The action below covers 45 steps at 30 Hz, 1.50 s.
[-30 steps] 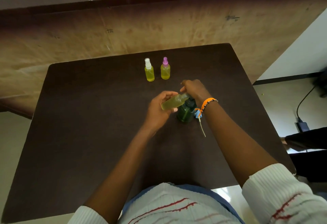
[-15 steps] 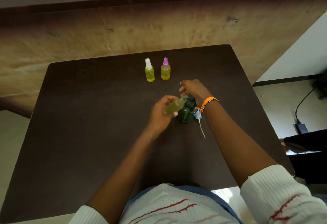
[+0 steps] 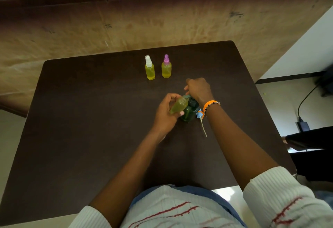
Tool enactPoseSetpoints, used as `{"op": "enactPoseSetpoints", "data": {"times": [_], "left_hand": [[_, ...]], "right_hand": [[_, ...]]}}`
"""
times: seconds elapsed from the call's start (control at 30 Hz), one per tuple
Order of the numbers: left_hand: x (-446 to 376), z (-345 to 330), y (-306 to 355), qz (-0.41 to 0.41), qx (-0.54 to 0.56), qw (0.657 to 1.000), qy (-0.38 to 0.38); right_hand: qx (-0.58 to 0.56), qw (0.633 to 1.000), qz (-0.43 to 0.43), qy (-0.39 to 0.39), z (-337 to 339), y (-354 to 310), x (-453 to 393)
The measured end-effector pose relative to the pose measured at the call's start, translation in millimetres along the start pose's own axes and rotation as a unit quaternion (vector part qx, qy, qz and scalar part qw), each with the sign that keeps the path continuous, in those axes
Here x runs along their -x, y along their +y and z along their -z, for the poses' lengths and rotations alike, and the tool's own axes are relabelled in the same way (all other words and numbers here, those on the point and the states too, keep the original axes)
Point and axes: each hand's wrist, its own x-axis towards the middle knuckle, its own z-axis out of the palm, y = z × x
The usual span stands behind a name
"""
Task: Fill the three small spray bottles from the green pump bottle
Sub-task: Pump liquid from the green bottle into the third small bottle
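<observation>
My left hand [image 3: 164, 114] grips an uncapped small bottle [image 3: 179, 105] of yellow-green liquid, tilted with its mouth against the spout of the green pump bottle [image 3: 189, 111]. My right hand [image 3: 198, 89] rests on top of the pump head, fingers curled over it. Two capped small spray bottles stand farther back on the dark table [image 3: 90, 119]: one with a white cap [image 3: 149, 68], one with a purple cap [image 3: 166, 67]. Both hold yellow liquid. A blue spray cap with its dip tube [image 3: 202, 122] lies on the table just right of the pump bottle.
A worn wooden wall panel [image 3: 162, 22] rises behind the table's far edge. To the right, a cable and charger [image 3: 302, 125] lie on the floor, and someone's dark-clad leg [image 3: 310, 139] is at the right edge.
The small bottle in my left hand has dropped slightly and tipped closer to the pump spout. My right hand stays on the pump head.
</observation>
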Motion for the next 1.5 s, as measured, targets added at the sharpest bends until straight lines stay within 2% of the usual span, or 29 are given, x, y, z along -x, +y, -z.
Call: {"op": "enactPoseSetpoints", "data": {"times": [0.43, 0.83, 1.07, 1.27, 1.5], "left_hand": [[-1.2, 0.0, 1.4, -0.011, 0.006, 1.000, -0.002], [-0.4, -1.3, -2.3, -0.004, 0.016, 1.000, -0.001], [0.6, 0.8, 1.3, -0.016, 0.024, 1.000, -0.007], [0.3, 0.8, 1.4, -0.008, 0.026, 1.000, -0.013], [0.9, 1.6, 0.8, -0.003, 0.021, 1.000, -0.012]], "right_hand": [[-0.004, 1.000, -0.012, -0.017, 1.4, -1.7, 0.2], [0.017, 1.000, 0.003, 0.016, -2.2, 0.6, -1.3], [0.026, 0.999, -0.006, -0.022, -1.0, -3.2, 0.4], [0.014, 1.000, -0.003, 0.027, -0.8, -2.7, 2.0], [0.022, 1.000, 0.003, 0.015, -1.7, -0.9, 3.9]]}}
